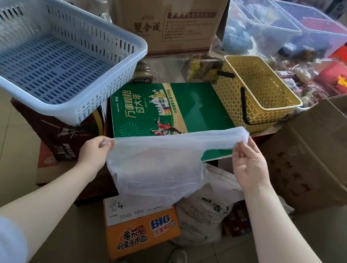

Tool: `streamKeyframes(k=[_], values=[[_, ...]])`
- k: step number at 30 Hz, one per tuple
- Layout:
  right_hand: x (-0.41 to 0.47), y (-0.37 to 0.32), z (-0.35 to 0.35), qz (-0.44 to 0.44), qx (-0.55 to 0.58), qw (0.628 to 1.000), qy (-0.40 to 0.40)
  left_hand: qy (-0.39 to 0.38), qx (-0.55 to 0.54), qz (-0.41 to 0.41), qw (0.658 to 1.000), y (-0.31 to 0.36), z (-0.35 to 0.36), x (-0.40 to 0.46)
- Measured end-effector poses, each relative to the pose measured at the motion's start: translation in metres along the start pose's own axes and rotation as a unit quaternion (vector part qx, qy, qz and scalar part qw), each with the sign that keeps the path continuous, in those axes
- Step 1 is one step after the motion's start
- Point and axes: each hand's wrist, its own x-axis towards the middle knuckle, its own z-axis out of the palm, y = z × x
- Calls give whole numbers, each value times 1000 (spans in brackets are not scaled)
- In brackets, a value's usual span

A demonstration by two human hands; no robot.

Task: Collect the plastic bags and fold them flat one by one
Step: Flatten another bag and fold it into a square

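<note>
Lighting: bright, even, diffuse; source not in view; shadows faint and soft, deepest under the blue basket (42, 57) and in the gaps between stacked boxes. Glare: mild sheen on the green box (171, 110) and on the clear bins (285, 28) at the top. Optics: strong wide-angle bowing toward the edges, forearms stretched at the bottom corners; centre sharp, far top edge and corners softer, with slight compression smear.
</note>
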Motion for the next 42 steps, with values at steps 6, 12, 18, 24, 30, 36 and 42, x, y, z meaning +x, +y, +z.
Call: streamKeyframes(k=[6, 12, 18, 24, 30, 36, 42], values=[[8, 3, 0, -95, -365, 916, 135, -11, -22, -16, 1000, -3, -1, 1], [23, 3, -1, -83, -313, 919, 224, -34, -70, -12, 997, 6, 8, -7], [44, 0, -5, -112, -703, 681, 174, -41, -126, 38, 991, 32, 19, -22], [43, 33, 31, -275, -714, 599, -234, -99, -115, 79, 985, 58, 39, -23], [65, 58, 39, -193, -728, 547, -365, -92, -98, 99, 986, 69, 43, -21], [81, 52, 42, -94, -682, 610, -392, -52, -90, 86, 991, 65, 40, -20], [102, 28, 53, -8, -729, 547, -413, -53, -82, 72, 993, 63, 39, -16]])
